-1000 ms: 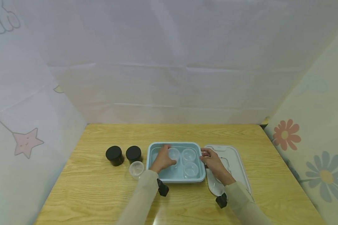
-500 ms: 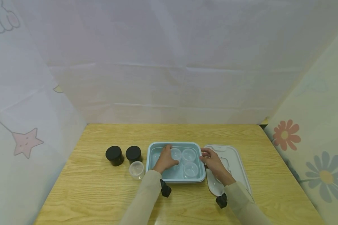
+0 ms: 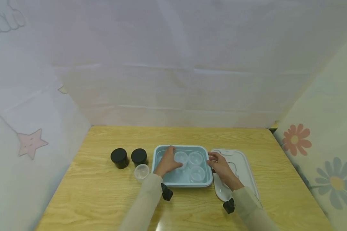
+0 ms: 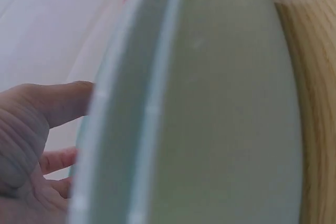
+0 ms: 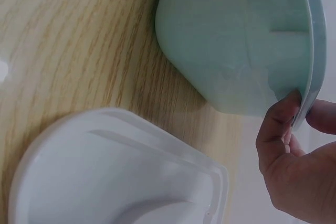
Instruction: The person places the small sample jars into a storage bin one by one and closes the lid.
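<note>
Two black jars (image 3: 129, 157) and a clear cup (image 3: 141, 171) are seen left of the tray (image 3: 181, 183), white lid (image 3: 243, 166) right; left hand (image 3: 166, 163) fingers stay curled on an inner cup (image 3: 181, 158), right hand (image 3: 219, 166) fingers pinch the rim, positions unchanged.

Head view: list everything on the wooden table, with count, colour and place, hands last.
Light blue plastic tub: one, table centre.
Clear plastic cups in the tub: three, transparent.
Clear plastic cup outside: one, just left of the tub.
Black round jars: two, far left, side by side.
White plastic lid: one, flat, right of the tub.
Wooden table: one, light wood.
Left hand: inside the tub, on a cup.
Right hand: at the tub's right rim.
</note>
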The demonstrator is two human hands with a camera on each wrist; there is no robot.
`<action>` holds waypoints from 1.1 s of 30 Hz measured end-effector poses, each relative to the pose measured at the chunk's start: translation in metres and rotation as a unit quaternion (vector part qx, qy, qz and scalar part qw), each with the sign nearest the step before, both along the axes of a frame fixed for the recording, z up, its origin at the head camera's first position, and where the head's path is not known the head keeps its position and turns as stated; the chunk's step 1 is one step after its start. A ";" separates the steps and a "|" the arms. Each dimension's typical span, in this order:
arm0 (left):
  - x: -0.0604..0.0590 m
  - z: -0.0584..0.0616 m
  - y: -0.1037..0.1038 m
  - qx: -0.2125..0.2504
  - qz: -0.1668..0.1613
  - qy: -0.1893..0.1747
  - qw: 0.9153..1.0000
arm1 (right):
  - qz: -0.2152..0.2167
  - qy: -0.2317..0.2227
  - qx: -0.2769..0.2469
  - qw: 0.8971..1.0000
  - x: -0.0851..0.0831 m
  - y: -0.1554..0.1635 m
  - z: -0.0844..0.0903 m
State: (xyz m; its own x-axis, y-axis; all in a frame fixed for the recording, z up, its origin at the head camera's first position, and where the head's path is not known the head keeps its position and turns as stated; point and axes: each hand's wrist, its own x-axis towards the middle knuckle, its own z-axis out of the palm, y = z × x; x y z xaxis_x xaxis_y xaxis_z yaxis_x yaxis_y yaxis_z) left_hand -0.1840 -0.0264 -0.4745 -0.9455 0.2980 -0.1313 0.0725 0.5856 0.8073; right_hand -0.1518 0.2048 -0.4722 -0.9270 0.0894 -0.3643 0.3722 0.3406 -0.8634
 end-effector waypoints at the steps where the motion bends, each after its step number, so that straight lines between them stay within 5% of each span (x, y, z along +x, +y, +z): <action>1: 0.000 0.002 -0.002 0.005 0.000 -0.003 1.000 | 0.000 -0.001 0.001 1.000 0.000 0.000 0.000; 16: 0.003 0.027 -0.031 0.013 0.025 0.026 0.999 | 0.018 0.002 0.002 1.000 0.002 0.003 0.003; 33: 0.019 0.036 -0.076 0.026 0.085 0.017 0.996 | 0.020 0.007 -0.008 1.000 0.001 0.004 0.002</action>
State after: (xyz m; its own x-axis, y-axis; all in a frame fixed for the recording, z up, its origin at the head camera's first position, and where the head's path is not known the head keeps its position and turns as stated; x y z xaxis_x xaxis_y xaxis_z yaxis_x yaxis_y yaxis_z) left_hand -0.1650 -0.1020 -0.4383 -0.9867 0.1379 -0.0860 0.0039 0.5495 0.8355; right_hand -0.1505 0.2087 -0.4707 -0.9346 0.0466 -0.3525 0.3466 0.3405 -0.8740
